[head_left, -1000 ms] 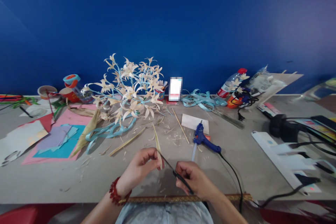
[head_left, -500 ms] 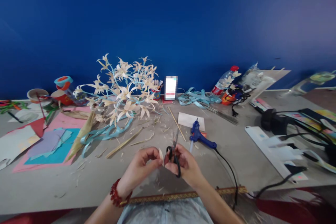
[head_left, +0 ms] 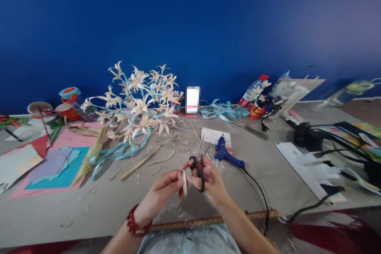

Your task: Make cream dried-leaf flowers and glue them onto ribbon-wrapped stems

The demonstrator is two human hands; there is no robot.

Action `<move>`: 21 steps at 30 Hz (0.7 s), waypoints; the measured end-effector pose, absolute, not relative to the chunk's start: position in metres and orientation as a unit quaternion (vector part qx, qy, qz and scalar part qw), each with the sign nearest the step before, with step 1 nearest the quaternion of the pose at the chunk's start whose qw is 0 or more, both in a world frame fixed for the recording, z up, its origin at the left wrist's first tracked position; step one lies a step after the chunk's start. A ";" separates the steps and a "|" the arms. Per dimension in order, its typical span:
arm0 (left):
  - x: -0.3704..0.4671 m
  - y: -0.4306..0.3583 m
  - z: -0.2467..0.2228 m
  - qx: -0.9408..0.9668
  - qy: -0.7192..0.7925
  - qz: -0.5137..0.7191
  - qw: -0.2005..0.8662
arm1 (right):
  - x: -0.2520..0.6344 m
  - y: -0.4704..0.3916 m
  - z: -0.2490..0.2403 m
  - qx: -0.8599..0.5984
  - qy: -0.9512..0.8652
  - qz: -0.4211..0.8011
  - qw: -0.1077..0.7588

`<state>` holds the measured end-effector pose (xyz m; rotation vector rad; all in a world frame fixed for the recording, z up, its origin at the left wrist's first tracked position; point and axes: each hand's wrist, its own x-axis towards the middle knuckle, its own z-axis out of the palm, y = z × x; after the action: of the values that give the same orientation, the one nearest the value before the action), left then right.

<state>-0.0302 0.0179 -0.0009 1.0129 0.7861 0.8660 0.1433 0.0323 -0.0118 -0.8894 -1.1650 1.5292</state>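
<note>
My left hand [head_left: 168,186] pinches a small cream petal-shaped piece [head_left: 185,183], which looks like dried husk. Close by on its right, my right hand [head_left: 210,178] grips a pair of black-handled scissors [head_left: 201,162], with fingers in the loops. The scissor blades point away from me and stand apart, with nothing visible between them. Beyond the hands lies a blue glue gun [head_left: 228,154], partly on a white card [head_left: 208,135]. A bunch of cream flowers on pale blue stems [head_left: 139,99] stands at the back, left of centre.
Husk strips [head_left: 141,162] and small scraps litter the table [head_left: 104,214]. Coloured paper [head_left: 59,166] lies at left. Pale blue ribbon [head_left: 222,109], a bottle [head_left: 253,91] and a phone-like screen [head_left: 192,100] are at the back. A power strip [head_left: 300,170] with cords lies at right.
The scissor blades have spread apart and tilted slightly. The cream piece in my left hand has turned and now shows more of its length, hanging lower.
</note>
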 end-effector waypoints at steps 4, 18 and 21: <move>-0.028 0.015 -0.008 0.385 0.327 0.371 0.779 | 0.141 0.033 -0.011 -0.333 -0.503 0.646 0.468; -0.034 0.019 -0.007 0.536 0.393 0.402 0.630 | 0.139 0.041 -0.007 -0.398 -0.541 0.602 0.432; -0.030 0.018 -0.006 0.502 0.400 0.457 0.615 | 0.139 0.036 -0.013 -0.418 -0.518 0.596 0.449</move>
<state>-0.0302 0.0177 -0.0055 1.1575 0.9205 1.0538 0.1385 0.0363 -0.0131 -1.0331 -1.2807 1.4749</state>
